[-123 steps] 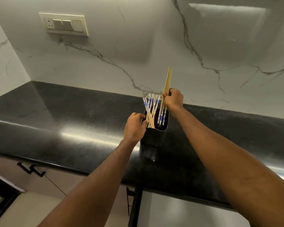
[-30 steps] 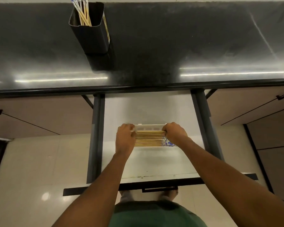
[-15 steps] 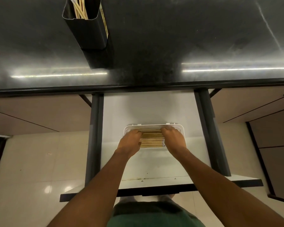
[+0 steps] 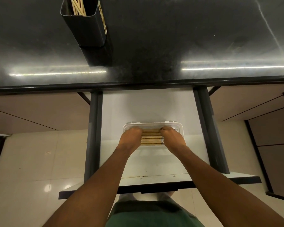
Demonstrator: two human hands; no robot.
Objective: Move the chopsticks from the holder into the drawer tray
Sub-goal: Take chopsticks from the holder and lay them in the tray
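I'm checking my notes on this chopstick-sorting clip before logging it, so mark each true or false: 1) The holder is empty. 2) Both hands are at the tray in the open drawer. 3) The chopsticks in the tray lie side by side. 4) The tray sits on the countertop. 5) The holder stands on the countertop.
1) False: some chopsticks still stand in the holder.
2) True: the left hand and right hand are at the ends of the bundle in the white tray.
3) True: the tray's chopsticks lie flat and parallel.
4) False: it sits in the open drawer, below the countertop.
5) True.
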